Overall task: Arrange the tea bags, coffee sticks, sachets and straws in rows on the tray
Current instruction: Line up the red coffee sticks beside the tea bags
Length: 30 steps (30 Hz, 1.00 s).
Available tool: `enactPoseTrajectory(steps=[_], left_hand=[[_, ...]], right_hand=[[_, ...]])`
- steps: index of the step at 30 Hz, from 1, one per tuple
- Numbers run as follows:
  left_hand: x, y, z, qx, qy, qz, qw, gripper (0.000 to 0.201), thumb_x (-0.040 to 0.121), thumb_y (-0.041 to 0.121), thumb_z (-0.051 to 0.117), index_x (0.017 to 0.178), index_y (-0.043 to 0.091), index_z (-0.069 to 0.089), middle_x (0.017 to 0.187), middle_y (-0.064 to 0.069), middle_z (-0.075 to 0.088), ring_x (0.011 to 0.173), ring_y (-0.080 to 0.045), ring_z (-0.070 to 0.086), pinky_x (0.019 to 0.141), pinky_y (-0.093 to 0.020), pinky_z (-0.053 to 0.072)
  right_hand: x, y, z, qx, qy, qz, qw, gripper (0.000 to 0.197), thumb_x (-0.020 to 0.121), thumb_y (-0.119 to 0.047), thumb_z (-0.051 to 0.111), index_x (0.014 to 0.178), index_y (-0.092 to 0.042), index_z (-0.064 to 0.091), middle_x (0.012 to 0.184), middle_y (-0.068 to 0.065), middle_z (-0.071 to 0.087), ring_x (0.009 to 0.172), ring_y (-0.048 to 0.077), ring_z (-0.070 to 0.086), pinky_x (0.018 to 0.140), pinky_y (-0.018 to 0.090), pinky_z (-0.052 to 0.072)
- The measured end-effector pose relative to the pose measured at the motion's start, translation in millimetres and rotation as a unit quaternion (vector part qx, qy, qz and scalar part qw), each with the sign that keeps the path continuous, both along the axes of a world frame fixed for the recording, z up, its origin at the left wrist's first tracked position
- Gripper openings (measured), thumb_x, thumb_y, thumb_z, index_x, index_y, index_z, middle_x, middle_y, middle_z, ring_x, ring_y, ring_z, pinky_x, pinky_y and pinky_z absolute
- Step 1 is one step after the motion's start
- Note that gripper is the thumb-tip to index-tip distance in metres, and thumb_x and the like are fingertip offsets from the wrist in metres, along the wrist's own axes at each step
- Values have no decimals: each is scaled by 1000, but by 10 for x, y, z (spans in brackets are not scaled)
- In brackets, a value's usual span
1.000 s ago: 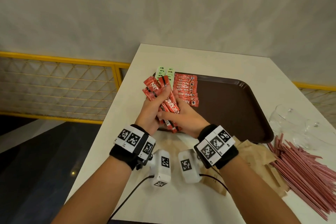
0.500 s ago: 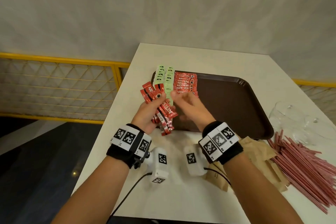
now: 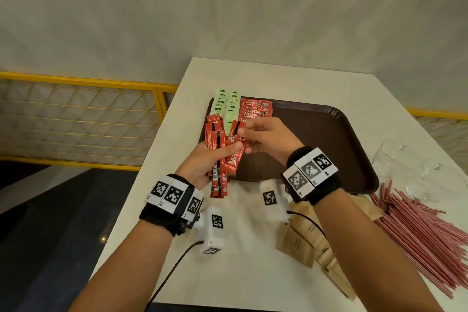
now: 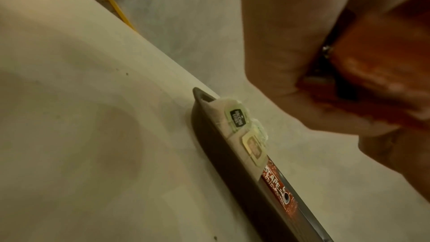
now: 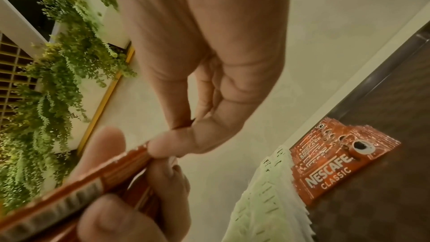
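Red coffee sticks [image 3: 215,157] are bunched in the left hand [image 3: 202,163] over the brown tray's [image 3: 316,139] near-left corner; the right hand [image 3: 268,138] pinches one Nescafé stick [image 3: 234,157] (label up) from the bunch, beside rows of green tea bags [image 3: 225,106] and laid sticks [image 3: 254,109]

Glossy red foil coffee sticks [image 3: 235,152] catch the light. The tray [image 3: 316,134] is dark brown plastic with a slight sheen, on a matt off-white surface [image 3: 253,273]. Brown sachets [image 3: 298,243] look like matt kraft paper.
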State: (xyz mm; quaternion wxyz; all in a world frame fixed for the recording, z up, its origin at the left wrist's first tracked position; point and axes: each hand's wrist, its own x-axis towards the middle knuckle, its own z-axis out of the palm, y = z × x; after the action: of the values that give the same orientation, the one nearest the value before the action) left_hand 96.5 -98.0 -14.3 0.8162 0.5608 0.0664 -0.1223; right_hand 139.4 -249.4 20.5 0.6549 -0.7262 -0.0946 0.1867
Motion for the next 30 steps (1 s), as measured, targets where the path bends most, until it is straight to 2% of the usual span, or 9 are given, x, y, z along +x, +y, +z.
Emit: enactPoseTrajectory(steps=[3, 6, 10, 16, 21, 24, 25, 27, 30], left_hand=[[-9, 45, -1, -7, 18, 11, 1000, 49, 73, 14, 69, 120, 10, 56, 84, -3, 68, 63, -10, 66, 49, -22, 51], [-2, 122, -19, -22, 37, 23, 999, 46, 77, 13, 68, 121, 5, 57, 81, -5, 69, 60, -11, 65, 47, -22, 51], [32, 160, -17, -43, 36, 30, 998, 58, 68, 16, 72, 122, 2, 56, 75, -4, 68, 56, -9, 62, 47, -22, 51], [128, 142, 16, 8, 8, 63, 998, 49, 72, 14, 74, 117, 2, 60, 72, -4, 68, 60, -11, 64, 51, -22, 51], [197, 171, 60, 70, -25, 91, 993, 37, 74, 6, 73, 109, 8, 63, 90, -6, 70, 70, -13, 67, 56, -24, 51], [227, 197, 110, 71, -43, 104, 991, 26, 73, 4, 74, 93, 17, 62, 86, -2, 71, 72, -12, 68, 62, -26, 51], [241, 193, 113, 66, -45, 109, 991, 26, 73, 3, 74, 92, 17, 62, 86, -2, 72, 76, -14, 69, 66, -28, 52], [263, 166, 101, 66, -42, 127, 989, 29, 74, 5, 74, 99, 14, 64, 95, -5, 72, 84, -18, 70, 70, -32, 54], [284, 143, 61, 35, -18, 173, 984, 27, 77, 6, 72, 103, 9, 66, 88, -5, 73, 71, -14, 69, 59, -25, 53]], right_hand=[[16, -51, -15, 22, -13, -33, 999, 11, 88, -5, 60, 96, 0, 65, 77, 7, 64, 60, 9, 63, 57, 17, 55], [46, -136, -32, 83, 1, -67, 994, 22, 86, -2, 61, 107, 2, 62, 84, 8, 66, 71, 13, 67, 61, 19, 56], [70, -213, -30, 123, 26, -69, 990, 13, 84, 2, 61, 95, -4, 64, 87, 10, 67, 78, 16, 69, 64, 20, 57], [130, -228, -82, 121, 31, -114, 986, 7, 83, 2, 63, 84, -2, 58, 90, 16, 65, 77, 20, 69, 64, 21, 58], [167, -405, -40, 123, 90, -63, 986, 1, 86, -9, 61, 86, -7, 62, 88, 10, 70, 74, 16, 70, 60, 23, 57], [221, -524, -22, 85, 125, -25, 988, 7, 78, -15, 65, 82, -9, 64, 81, 5, 67, 72, 12, 66, 59, 22, 56], [233, -542, -29, 69, 128, -14, 989, 9, 75, -16, 65, 81, -9, 63, 77, 5, 64, 67, 9, 63, 56, 20, 54], [262, -554, -46, 62, 124, -5, 990, 5, 79, -11, 62, 82, -7, 61, 72, 5, 60, 60, 7, 59, 52, 16, 51], [356, -609, -75, 63, 102, -35, 992, 7, 87, -2, 56, 84, -3, 62, 69, 5, 64, 59, 9, 62, 55, 16, 53]])
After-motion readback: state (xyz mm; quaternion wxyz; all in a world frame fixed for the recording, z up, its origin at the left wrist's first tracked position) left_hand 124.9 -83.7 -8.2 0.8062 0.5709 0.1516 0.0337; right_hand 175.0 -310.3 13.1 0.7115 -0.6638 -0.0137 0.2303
